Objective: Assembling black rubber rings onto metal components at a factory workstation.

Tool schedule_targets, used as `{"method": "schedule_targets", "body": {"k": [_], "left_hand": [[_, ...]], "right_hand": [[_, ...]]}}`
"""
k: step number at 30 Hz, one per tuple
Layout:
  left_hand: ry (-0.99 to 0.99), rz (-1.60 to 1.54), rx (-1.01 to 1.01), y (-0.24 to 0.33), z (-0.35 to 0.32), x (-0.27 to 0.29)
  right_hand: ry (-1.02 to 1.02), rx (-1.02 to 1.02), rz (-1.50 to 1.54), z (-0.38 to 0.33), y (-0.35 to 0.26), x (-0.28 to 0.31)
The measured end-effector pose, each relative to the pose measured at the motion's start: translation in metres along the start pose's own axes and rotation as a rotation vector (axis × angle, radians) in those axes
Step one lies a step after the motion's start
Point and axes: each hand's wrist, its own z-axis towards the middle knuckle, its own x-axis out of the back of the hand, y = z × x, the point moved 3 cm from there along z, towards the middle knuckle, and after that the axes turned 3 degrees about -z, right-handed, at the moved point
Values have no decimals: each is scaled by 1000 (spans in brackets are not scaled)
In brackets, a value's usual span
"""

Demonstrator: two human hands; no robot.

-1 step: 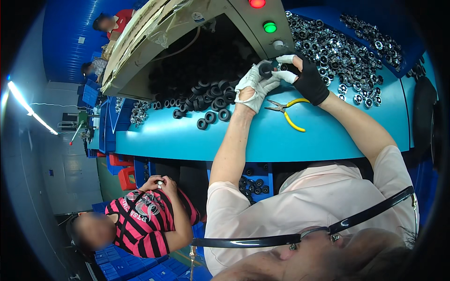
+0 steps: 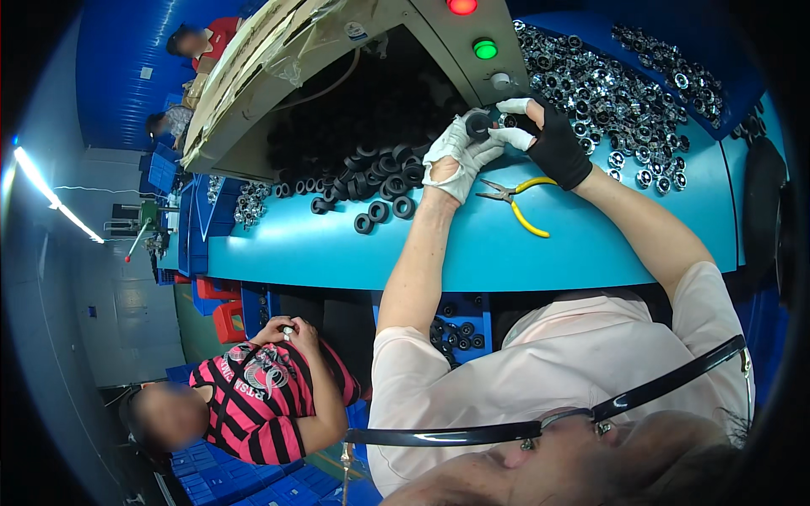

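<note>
Head view shows a small black ring (image 2: pixel 479 125) pinched between both hands just above the blue table (image 2: pixel 506 253): the left hand (image 2: pixel 456 156), in a white glove, closes its fingers on the ring from below, and the right hand (image 2: pixel 544 135), in a black glove with white fingertips, grips it from the side. Yellow-handled pliers (image 2: pixel 519 202) lie on the table just beneath the hands, a heap of black rings (image 2: pixel 380 177) spreads to their left, and shiny metal rings (image 2: pixel 607 93) crowd the table to their right.
</note>
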Motion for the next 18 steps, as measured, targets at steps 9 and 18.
{"method": "schedule_targets", "body": {"k": [9,18], "left_hand": [[27,798,-165,-3,-11,-20],[-23,359,-128,-23,1,-3]], "right_hand": [[-197,116,-114,-7,-5,-16],[-79,223,-146,-11,3,-7]]}}
